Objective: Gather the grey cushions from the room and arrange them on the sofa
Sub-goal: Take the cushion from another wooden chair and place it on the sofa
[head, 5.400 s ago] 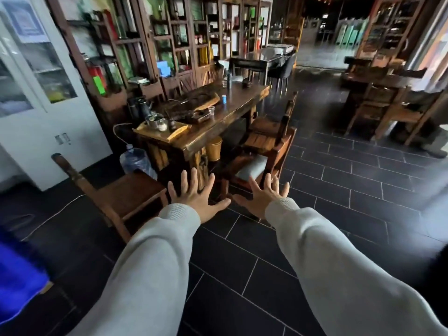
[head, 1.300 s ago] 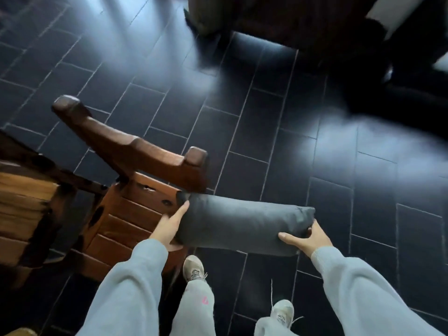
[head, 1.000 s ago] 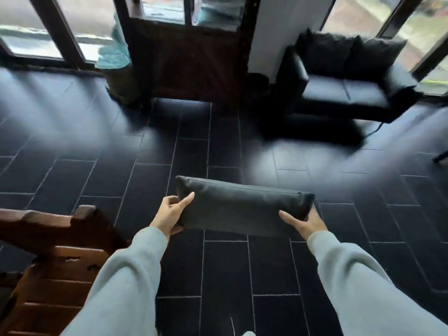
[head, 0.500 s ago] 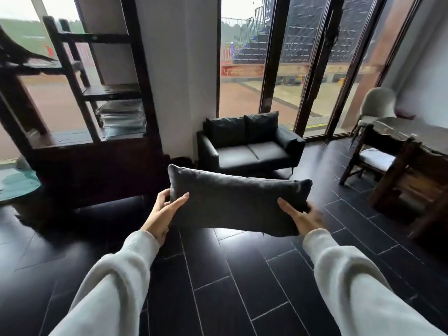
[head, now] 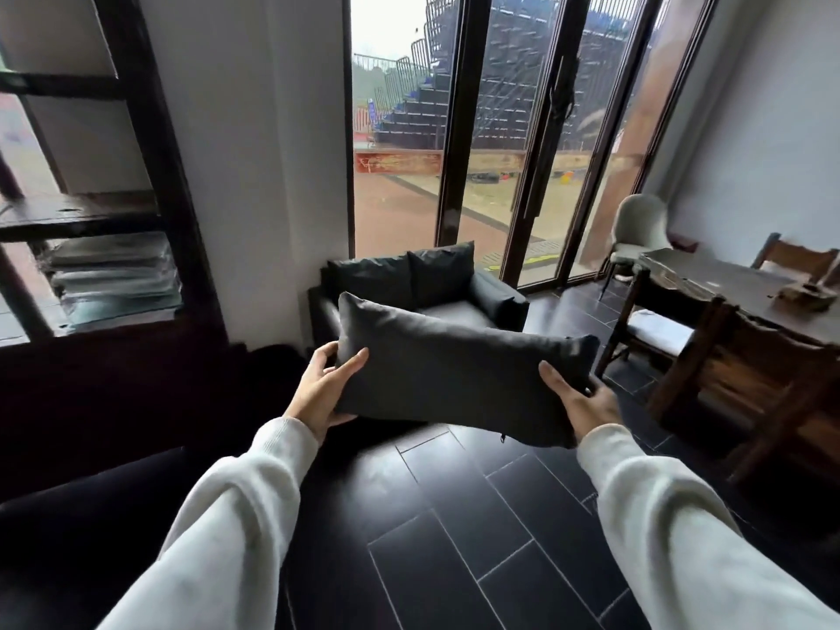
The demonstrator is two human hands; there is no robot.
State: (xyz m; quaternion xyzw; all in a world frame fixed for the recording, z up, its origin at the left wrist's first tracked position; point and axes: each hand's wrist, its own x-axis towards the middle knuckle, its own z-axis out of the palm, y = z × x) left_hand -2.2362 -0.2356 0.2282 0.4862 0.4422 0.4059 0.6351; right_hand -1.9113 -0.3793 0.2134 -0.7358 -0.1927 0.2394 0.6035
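I hold a long dark grey cushion (head: 459, 370) out in front of me at chest height, tilted down to the right. My left hand (head: 320, 389) grips its left end and my right hand (head: 576, 401) grips its right end. Beyond it, against the white wall by the windows, stands a small dark sofa (head: 497, 300). Two dark back cushions (head: 404, 277) lean upright on the sofa. The held cushion hides part of the sofa's seat.
A dark wooden shelf unit (head: 91, 211) with stacked folded items stands at the left. At the right are a wooden table (head: 736, 288), a wooden chair with a white seat pad (head: 654, 329) and a pale chair (head: 636, 234). Dark floor tiles (head: 454, 516) lie between me and the sofa.
I lifted the cushion off a wooden chair with both hands and turned toward the sofa. Over the last half second the sofa has come closer and the cushion has stayed in both hands.
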